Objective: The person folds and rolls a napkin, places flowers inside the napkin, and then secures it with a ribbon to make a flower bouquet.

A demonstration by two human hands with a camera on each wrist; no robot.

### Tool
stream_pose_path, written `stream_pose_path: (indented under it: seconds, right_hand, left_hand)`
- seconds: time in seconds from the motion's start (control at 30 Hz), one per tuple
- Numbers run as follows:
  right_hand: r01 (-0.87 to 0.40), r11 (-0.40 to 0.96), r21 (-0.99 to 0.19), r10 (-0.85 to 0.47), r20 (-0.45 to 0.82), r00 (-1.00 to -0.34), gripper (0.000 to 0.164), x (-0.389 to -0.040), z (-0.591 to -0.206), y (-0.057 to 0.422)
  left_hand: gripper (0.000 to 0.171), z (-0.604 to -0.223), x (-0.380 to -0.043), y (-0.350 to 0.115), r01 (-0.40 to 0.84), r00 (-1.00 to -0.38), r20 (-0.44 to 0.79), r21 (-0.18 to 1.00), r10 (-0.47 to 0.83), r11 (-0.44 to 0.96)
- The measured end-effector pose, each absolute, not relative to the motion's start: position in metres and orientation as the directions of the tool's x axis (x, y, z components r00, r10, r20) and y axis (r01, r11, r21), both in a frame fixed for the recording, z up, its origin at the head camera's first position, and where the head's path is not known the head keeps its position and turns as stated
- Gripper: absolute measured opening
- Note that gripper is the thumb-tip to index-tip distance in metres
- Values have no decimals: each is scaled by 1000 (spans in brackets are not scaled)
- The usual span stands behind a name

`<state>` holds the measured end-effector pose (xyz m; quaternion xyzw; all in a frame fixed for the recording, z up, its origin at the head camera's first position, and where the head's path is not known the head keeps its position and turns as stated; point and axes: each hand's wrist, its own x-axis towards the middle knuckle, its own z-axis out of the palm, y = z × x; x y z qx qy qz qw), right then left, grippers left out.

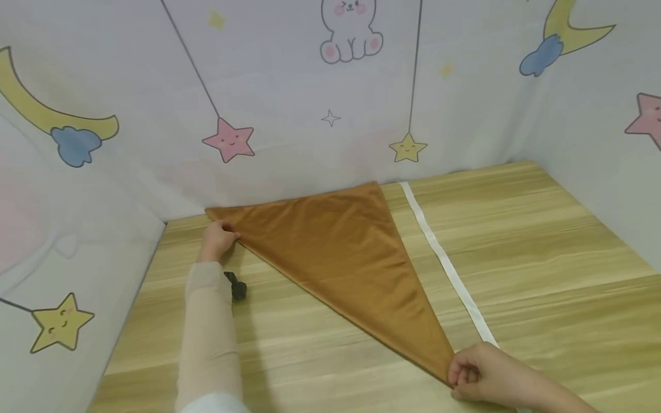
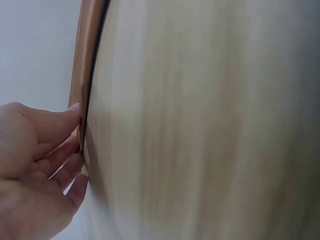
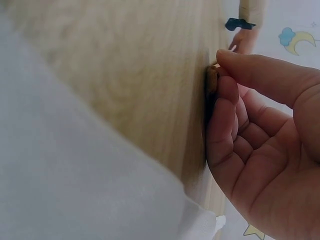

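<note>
A brown, satiny cloth (image 1: 335,246) lies on the table, folded into a triangle with its long edge running from far left to near right. At the far left corner my left hand (image 1: 218,240) pinches that edge. In the left wrist view the thumb of the left hand (image 2: 42,160) presses the cloth's rim (image 2: 82,75) against the fingers. My right hand (image 1: 488,376) grips the near right corner. The right wrist view shows a small bit of cloth (image 3: 212,79) between the thumb and curled forefinger of the right hand (image 3: 265,135); the rest is hidden.
To the right of the cloth, a white strip (image 1: 444,258) runs along the wood-grain table (image 1: 558,275). A patterned white curtain (image 1: 289,86) stands round the back and sides. A small black device (image 1: 236,287) sits beside the left sleeve (image 1: 209,338).
</note>
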<state>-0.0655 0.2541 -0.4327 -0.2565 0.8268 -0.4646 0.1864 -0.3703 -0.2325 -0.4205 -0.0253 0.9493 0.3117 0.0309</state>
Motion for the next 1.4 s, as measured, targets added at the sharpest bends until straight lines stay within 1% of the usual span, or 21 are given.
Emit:
stream_pose_path:
  seconds: [0.13, 0.27, 0.37, 0.43, 0.53, 0.6, 0.67, 0.8, 0.9, 1.03, 1.13, 1.2, 1.3, 1.4]
  right_hand:
    - [-244, 446, -861, -598, -83, -797, 6, -65, -430, 254]
    - [-240, 456, -857, -600, -97, -794, 6, -66, -427, 254]
    - [-229, 474, -850, -596, -119, -794, 6, -67, -426, 253]
    - [-210, 482, -851, -594, -141, -792, 6, -68, -424, 253]
    - [-201, 473, -858, -605, -151, -782, 7, -69, -423, 252]
    - [-212, 457, -864, -621, -139, -771, 7, -68, -422, 252]
    - [-250, 445, -860, -639, -110, -761, 7, -69, -421, 252]
    - [-315, 435, -844, -656, -57, -753, 7, -72, -417, 255]
    - [-369, 425, -826, -663, -6, -749, 6, -75, -413, 258]
    - [-460, 405, -790, -694, 62, -717, 9, -79, -409, 262]
    - [-540, 394, -744, -733, 100, -673, 14, -79, -407, 265]
    - [-596, 389, -702, -757, 125, -641, 19, -79, -406, 267]
    - [-661, 388, -643, -784, 148, -603, 25, -79, -405, 270]
    - [-681, 397, -616, -798, 135, -587, 28, -78, -402, 273]
  left_hand:
    - [53, -422, -369, -237, -82, -994, -111, 585, -20, 807]
    - [67, -424, -367, -242, -115, -986, -169, 617, -12, 778]
    - [70, -424, -363, -243, -156, -979, -204, 664, -24, 731]
    - [70, -421, -360, -241, -175, -978, -203, 702, -41, 690]
    - [69, -411, -353, -235, -125, -991, -129, 735, -43, 667]
    - [69, -399, -348, -226, -53, -998, -50, 735, -25, 676]
    - [67, -382, -339, -212, 24, -1000, 24, 724, 9, 689]
    - [53, -347, -311, -170, 183, -982, 170, 733, 84, 655]
    - [40, -333, -281, -132, 333, -941, 299, 727, 160, 600]
    - [28, -335, -236, -83, 505, -863, 390, 680, 321, 531]
    - [22, -346, -200, -52, 602, -791, 402, 649, 462, 466]
    - [19, -355, -178, -35, 645, -741, 393, 641, 544, 416]
    - [12, -366, -150, -10, 686, -675, 379, 640, 633, 348]
    - [6, -376, -128, 13, 718, -621, 354, 615, 700, 326]
